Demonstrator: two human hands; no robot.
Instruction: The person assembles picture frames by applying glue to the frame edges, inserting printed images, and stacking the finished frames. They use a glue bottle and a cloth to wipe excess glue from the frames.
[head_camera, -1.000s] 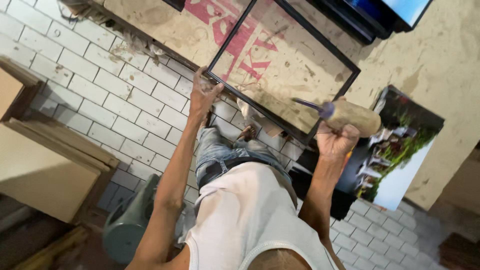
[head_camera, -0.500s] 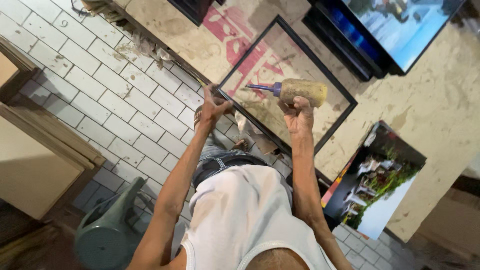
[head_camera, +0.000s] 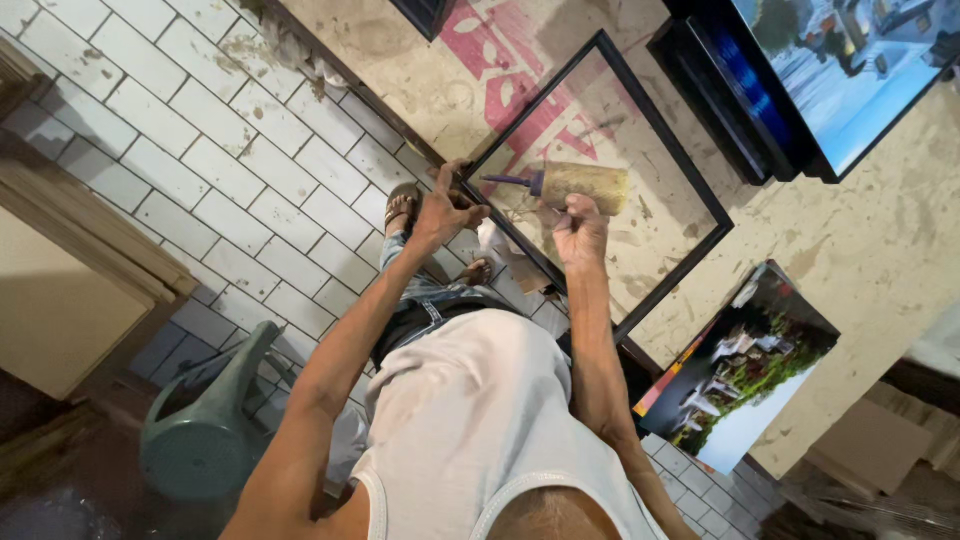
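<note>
A black picture frame (head_camera: 690, 180) lies on a worn, stained tabletop (head_camera: 850, 250). My left hand (head_camera: 445, 207) grips the frame's near corner. My right hand (head_camera: 580, 228) is closed around a yellowish glue bottle (head_camera: 585, 185) with a purple nozzle, held on its side over the frame's near edge. The nozzle points toward my left hand. Below my hands I see my white sleeveless shirt, jeans and sandalled feet.
A green plastic stool (head_camera: 215, 420) stands on the white tiled floor (head_camera: 190, 140) at lower left. A wooden panel (head_camera: 70, 300) leans at the left. Framed landscape pictures lie at top right (head_camera: 840, 70) and at right (head_camera: 745, 370).
My right hand has carried the glue bottle left, from beyond the frame's right end to its near corner beside my left hand. The left hand has stayed on the frame.
</note>
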